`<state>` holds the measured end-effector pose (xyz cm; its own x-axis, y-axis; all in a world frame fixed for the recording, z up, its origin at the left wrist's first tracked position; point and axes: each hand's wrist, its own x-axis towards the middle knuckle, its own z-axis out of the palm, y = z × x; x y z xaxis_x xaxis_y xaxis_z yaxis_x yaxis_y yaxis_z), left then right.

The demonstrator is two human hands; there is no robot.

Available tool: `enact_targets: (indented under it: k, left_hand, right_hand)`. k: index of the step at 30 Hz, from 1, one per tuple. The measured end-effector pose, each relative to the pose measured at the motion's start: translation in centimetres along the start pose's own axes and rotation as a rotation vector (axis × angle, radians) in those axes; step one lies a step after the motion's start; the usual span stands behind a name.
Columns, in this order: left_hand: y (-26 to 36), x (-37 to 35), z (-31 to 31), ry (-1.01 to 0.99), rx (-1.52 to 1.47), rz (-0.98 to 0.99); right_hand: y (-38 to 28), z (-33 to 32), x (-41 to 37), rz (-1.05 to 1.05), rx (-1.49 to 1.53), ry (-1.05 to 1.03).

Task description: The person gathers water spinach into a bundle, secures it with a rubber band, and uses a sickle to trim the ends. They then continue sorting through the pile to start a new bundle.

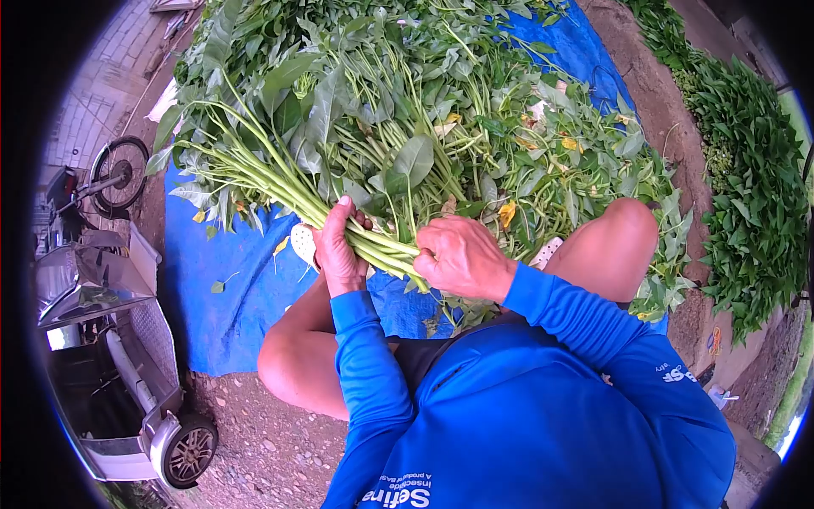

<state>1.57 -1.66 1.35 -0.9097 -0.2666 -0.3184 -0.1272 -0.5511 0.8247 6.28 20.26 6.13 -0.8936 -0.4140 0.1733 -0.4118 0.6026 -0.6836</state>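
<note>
My left hand (pixel 341 248) is wrapped round a bunch of long green water spinach stems (pixel 275 185). Their leafy tops fan out to the upper left, and the cut ends point to the lower right. Close to those ends, my right hand (pixel 465 257) is closed, with thumb and forefinger pinching at the stems; its other fingers are curled. A single leafy stem (pixel 410 199) stands up between the two hands. Beyond them spreads a large heap of loose water spinach (pixel 475 93), with a few yellow leaves in it.
A blue tarp (pixel 216 327) lies beneath the heap. At the left stand a motorbike wheel (pixel 119 176) and a silver, open-topped vehicle body (pixel 153 339) with a small wheel. More leafy greens (pixel 746 204) line the right side. My bent knees flank the work area.
</note>
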Motion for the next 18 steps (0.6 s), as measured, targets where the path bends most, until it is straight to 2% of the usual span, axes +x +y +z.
enact_targets:
  k: [1, 5, 7, 8, 9, 10, 12, 15, 17, 18]
  left_hand:
    - [0.0, -0.1, 0.2, -0.003, 0.039, 0.014]
    - [0.8, -0.2, 1.1, 0.033, 0.117, 0.080]
    - [2.5, -0.5, 1.4, 0.029, 0.096, 0.059]
    - [3.0, -0.3, 1.1, 0.004, 0.059, 0.092]
    - [3.8, -0.6, 1.0, -0.002, 0.054, 0.071]
    - [4.5, -0.9, 0.7, -0.008, 0.051, 0.051]
    - [4.3, -1.4, 0.4, -0.014, -0.042, 0.064]
    - [4.5, -1.2, 0.1, -0.131, -0.145, 0.054]
    - [4.1, -1.2, 0.2, -0.172, -0.149, 0.054]
    - [4.1, -1.2, 0.3, -0.197, -0.148, 0.046]
  right_hand:
    - [0.0, 0.0, 0.6, 0.025, -0.027, -0.069]
    - [1.1, -1.3, 1.0, 0.103, -0.271, -0.580]
    - [4.4, -1.7, -0.9, 0.142, -0.382, -0.716]
    - [5.8, -3.6, -1.3, 0.216, -0.512, -0.736]
    - [6.9, -5.7, -0.5, 0.394, -0.635, -0.870]
    - [9.4, -8.1, -0.7, 0.485, -0.700, -0.845]
    - [15.2, -11.8, -2.2, 0.643, -1.038, -0.762]
    - [14.6, -13.3, -2.7, 0.366, -0.746, -0.272]
    - [9.5, -12.1, 0.3, 0.348, 0.039, -0.203]
    - [6.6, -11.1, 1.3, 0.318, 0.283, -0.215]
